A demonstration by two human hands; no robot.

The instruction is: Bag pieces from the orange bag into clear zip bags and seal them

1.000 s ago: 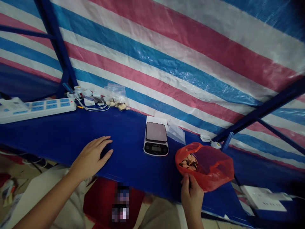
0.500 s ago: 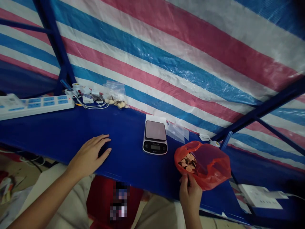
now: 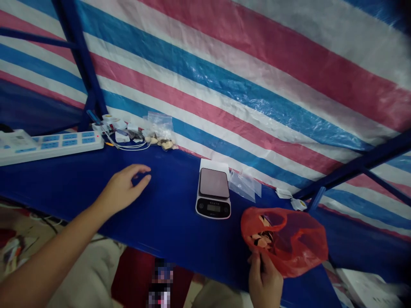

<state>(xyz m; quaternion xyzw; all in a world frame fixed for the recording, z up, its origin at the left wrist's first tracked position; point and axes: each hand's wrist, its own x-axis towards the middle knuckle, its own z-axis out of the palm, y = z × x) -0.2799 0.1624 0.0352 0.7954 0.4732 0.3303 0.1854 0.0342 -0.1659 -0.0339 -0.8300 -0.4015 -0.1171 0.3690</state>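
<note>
- Right hand (image 3: 265, 282): fingers pinched shut on the red plastic bag (image 3: 289, 244), which sits at the blue tabletop's (image 3: 167, 214) front edge, pale chips (image 3: 261, 234) still inside.
- Left hand (image 3: 125, 187): open, holding nothing.
- Digital kitchen scale (image 3: 213, 192): between the hands, clear bag (image 3: 244, 186) beside it.
- Small heap of pieces (image 3: 160, 142): at the back, by a zip bag (image 3: 160, 127).

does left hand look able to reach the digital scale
Probably yes: only bare blue table cover lies between the left hand and the digital scale; the red plastic bag is on the scale's other side.

Left hand (image 3: 123, 189), palm down, fingers (image 3: 138, 169) slightly spread; left forearm (image 3: 48, 256) entering from lower left. Right hand (image 3: 265, 283) at lower edge, pinching upward.
</note>
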